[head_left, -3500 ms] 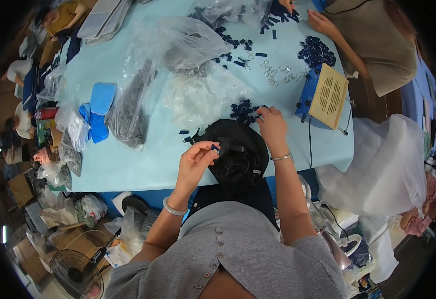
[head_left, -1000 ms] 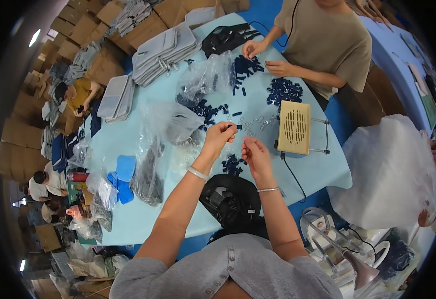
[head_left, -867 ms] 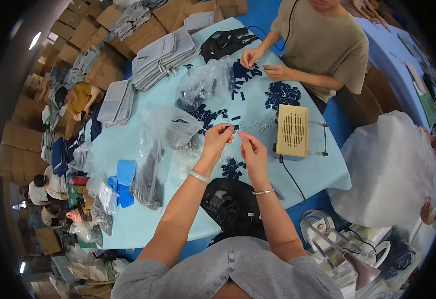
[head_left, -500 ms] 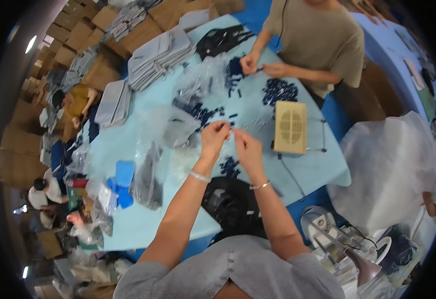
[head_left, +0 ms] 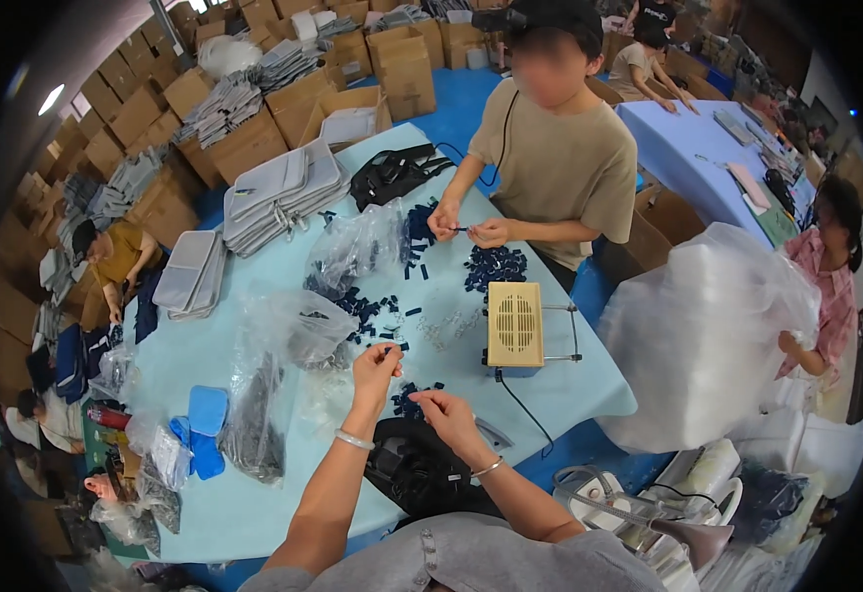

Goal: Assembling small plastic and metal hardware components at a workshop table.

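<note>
My left hand (head_left: 376, 373) is closed in a pinch on a small dark blue piece (head_left: 404, 346), which pokes out past the fingertips over the table. Lower and to the right, my right hand (head_left: 451, 422) has its thumb and forefinger together at the edge of a small near pile of dark blue pieces (head_left: 408, 403). Whether anything sits between those fingers is too small to make out. Beyond my left hand lies a looser heap of dark blue pieces (head_left: 360, 314), with small clear bits (head_left: 448, 328) scattered to its right.
A beige box-shaped device (head_left: 515, 324) with a cable stands right of my hands. Across the light blue table (head_left: 579, 380) a co-worker (head_left: 562, 163) handles a small dark piece above another pile (head_left: 496, 268). Clear plastic bags (head_left: 303, 326) and stacked grey cases (head_left: 279, 202) lie left; a black bag (head_left: 422, 469) lies near me.
My hands have come apart: the right one has drawn back to the near pile, while the left keeps its pinch. The view has tilted up, showing more of the room.
</note>
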